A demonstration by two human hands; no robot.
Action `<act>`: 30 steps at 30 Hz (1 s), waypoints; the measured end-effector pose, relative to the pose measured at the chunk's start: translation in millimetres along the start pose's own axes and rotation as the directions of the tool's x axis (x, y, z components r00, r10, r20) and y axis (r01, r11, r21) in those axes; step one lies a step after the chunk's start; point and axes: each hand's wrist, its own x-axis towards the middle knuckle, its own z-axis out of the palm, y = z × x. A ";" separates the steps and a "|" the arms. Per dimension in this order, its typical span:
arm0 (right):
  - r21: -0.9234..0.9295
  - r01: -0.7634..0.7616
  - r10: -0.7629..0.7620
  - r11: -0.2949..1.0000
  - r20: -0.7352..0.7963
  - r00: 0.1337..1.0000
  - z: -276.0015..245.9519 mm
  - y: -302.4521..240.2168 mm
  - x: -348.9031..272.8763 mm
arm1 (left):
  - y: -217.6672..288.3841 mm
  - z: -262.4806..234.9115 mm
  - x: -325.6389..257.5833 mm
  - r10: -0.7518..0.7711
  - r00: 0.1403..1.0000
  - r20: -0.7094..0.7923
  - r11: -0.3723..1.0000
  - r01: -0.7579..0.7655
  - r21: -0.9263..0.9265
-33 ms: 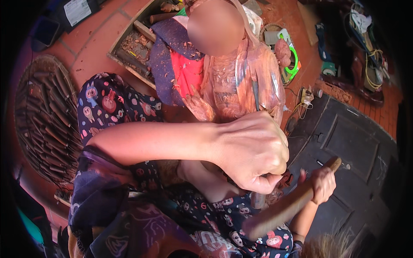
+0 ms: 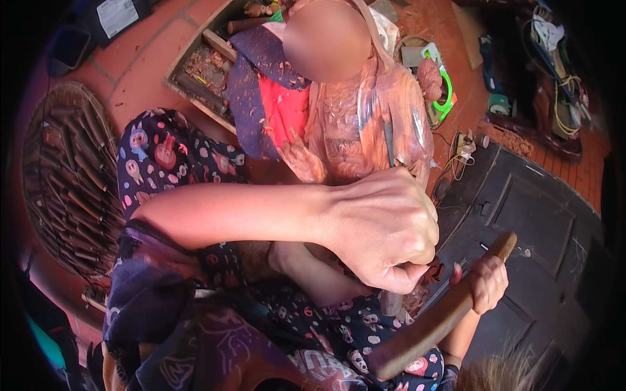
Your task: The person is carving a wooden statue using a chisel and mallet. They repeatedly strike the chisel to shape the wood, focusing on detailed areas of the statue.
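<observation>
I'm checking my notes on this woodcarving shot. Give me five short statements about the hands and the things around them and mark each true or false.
1. The left hand is closed in a fist around a thin tool. True; only the tool's lower end shows below the fist.
2. The right hand holds a green plastic hammer. False; it grips a brown wooden mallet.
3. A round woven basket of dark tools lies at the person's left. True.
4. The reddish wooden carving lies on a white table. False; it stands over a brick floor.
5. Both hands are empty. False; each holds a tool.
</observation>
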 end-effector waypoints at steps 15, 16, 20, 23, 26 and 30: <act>0.028 0.014 -0.012 1.000 -0.062 0.998 17.7 6.3 3.7 | -5.2 -4.3 0.4 -0.003 1.000 0.006 0.999 0.002 0.049; 0.051 0.018 -0.014 0.999 -0.070 0.997 13.1 7.3 2.8 | -4.8 -3.0 2.7 0.000 1.000 0.002 1.000 0.000 0.029; -0.022 -0.050 0.049 0.999 -0.018 0.999 11.9 12.4 1.1 | -3.3 -6.1 2.5 -0.012 1.000 -0.005 0.999 0.012 0.041; 0.041 -0.082 0.084 0.996 -0.048 0.995 7.7 7.3 -6.0 | -3.9 -6.1 6.7 0.005 1.000 0.019 0.999 -0.006 0.048; -0.100 -0.077 0.081 0.992 0.034 0.996 12.4 10.3 -5.2 | -4.6 -7.4 3.8 0.037 0.999 0.001 0.971 -0.036 0.238; 0.073 -0.075 0.079 0.994 -0.059 0.995 16.7 6.5 -5.7 | 18.4 0.7 1.6 0.147 0.989 -0.012 0.892 -0.128 0.434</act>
